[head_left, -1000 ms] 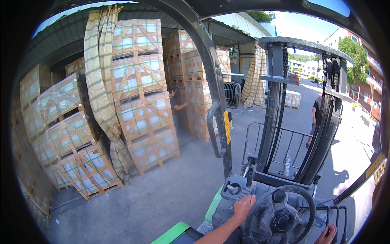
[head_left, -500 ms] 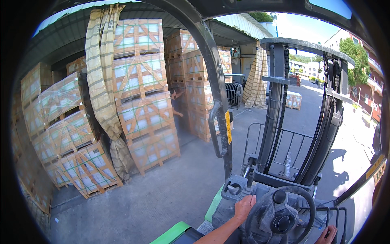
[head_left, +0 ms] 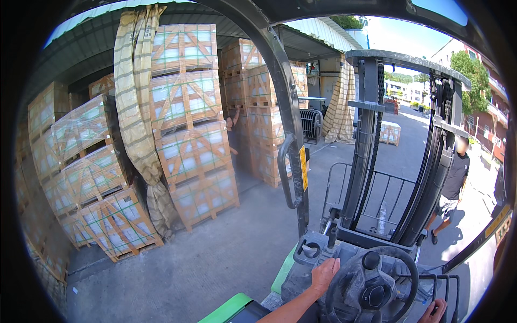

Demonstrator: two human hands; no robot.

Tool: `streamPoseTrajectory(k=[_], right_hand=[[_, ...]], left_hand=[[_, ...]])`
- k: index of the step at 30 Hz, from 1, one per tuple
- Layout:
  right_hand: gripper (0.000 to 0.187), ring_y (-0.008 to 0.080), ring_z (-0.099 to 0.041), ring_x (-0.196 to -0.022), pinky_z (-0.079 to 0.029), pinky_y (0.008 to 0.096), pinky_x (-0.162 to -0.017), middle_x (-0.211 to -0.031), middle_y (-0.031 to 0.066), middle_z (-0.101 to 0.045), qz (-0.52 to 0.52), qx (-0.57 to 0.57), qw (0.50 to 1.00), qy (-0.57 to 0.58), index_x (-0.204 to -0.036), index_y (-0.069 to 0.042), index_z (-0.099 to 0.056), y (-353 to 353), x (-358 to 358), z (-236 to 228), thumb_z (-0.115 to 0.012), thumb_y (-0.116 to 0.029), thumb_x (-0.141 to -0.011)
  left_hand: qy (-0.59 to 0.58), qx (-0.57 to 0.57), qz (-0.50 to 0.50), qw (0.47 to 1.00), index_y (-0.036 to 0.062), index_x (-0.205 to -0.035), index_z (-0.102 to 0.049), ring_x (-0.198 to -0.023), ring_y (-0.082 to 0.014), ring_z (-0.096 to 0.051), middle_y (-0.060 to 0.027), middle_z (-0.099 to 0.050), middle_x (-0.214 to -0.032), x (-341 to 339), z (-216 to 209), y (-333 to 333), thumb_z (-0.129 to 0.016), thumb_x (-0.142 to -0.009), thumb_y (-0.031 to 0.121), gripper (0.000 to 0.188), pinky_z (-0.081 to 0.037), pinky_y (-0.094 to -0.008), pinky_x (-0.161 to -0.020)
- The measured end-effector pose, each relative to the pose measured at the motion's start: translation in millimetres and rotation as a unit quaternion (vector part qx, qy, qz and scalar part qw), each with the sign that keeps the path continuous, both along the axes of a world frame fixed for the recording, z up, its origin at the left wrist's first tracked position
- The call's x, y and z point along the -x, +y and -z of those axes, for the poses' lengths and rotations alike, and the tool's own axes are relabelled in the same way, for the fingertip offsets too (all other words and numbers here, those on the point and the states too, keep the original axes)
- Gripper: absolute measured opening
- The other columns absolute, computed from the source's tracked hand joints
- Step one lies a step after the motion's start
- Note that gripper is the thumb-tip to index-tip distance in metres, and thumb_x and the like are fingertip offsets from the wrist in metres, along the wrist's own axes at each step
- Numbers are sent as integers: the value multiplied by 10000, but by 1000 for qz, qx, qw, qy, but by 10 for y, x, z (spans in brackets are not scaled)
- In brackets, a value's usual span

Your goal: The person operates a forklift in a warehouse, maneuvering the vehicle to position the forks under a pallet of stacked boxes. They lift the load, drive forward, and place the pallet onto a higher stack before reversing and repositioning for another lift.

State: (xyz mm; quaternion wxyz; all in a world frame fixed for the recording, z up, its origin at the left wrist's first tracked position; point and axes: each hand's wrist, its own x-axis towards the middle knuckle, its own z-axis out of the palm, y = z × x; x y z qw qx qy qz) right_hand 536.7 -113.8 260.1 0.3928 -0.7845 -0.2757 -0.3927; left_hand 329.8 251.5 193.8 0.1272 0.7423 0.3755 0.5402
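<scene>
My left hand (head_left: 325, 273) is closed at the left rim of the black steering wheel (head_left: 413, 285), its fingers curled against the rim. A round black spinner knob (head_left: 370, 260) sits on the wheel's upper part. Low at the right, my right hand (head_left: 434, 311) is curled round the lower part of a black control lever (head_left: 435, 285), partly cut off by the frame's edge. More bent black levers (head_left: 457, 288) stand beside it. Ahead of the wheel rises the forklift mast (head_left: 362, 145), with chains and hoses.
Stacked wooden crates (head_left: 188, 102) stand at the left beside a striped curtain (head_left: 132, 86). A person (head_left: 455, 177) is on foot right of the mast; another person (head_left: 232, 123) is partly hidden between stacks. A lone crate (head_left: 389, 132) stands ahead. A black cab post (head_left: 291, 102) blocks part of the view.
A person has come into view right of the mast. The person between the crate stacks has shifted, with one arm now raised. My hands have stayed in place.
</scene>
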Motion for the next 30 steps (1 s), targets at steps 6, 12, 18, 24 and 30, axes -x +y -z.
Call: streamPoseTrajectory(k=[6, 12, 18, 24, 30], right_hand=[[219, 313, -663, -901, -536, 406, -763, -1011, 146, -703, -12, -2, 1000, -7, -1022, 0, -719, 8, 13, -27, -717, -215, -982], [230, 307, -663, -879, -539, 398, -744, -1001, 148, -701, 1, -2, 1000, 18, -1037, -2, -717, 6, 16, -20, -719, -226, -984], [233, 308, -664, -868, -540, 400, -745, -1005, 146, -700, -5, -14, 1000, 24, -1045, -5, -717, 27, 51, -51, -710, -231, -988], [225, 321, -661, -880, -537, 414, -764, -998, 152, -696, 0, -8, 1000, 30, -1042, 3, -712, 17, 62, -55, -708, -214, -983], [227, 332, -660, -901, -535, 423, -789, -1000, 160, -695, -2, -1, 1000, 29, -1034, 10, -710, 2, 39, -39, -712, -210, -979]], left_hand=[[5, 1, -7, 1000, 113, -751, -587, -612, -351, -666, -91, -662, -728, -10, 11, 3, -661, -984, 293, 303, -532, -470, -526], [12, 6, -2, 1000, 111, -758, -588, -614, -357, -665, -95, -663, -735, -13, 36, 18, -654, -990, 294, 303, -532, -478, -533], [3, 7, 5, 1000, 109, -757, -587, -614, -358, -662, -95, -658, -731, -7, 23, 10, -658, -988, 288, 301, -532, -482, -536], [7, -12, -12, 1000, 109, -741, -581, -605, -348, -661, -91, -650, -714, -8, -1, 2, -672, -980, 277, 306, -529, -473, -518], [-1, -8, -4, 1000, 108, -736, -581, -605, -348, -661, -92, -652, -715, -6, 0, 1, -670, -981, 279, 312, -528, -471, -516]])
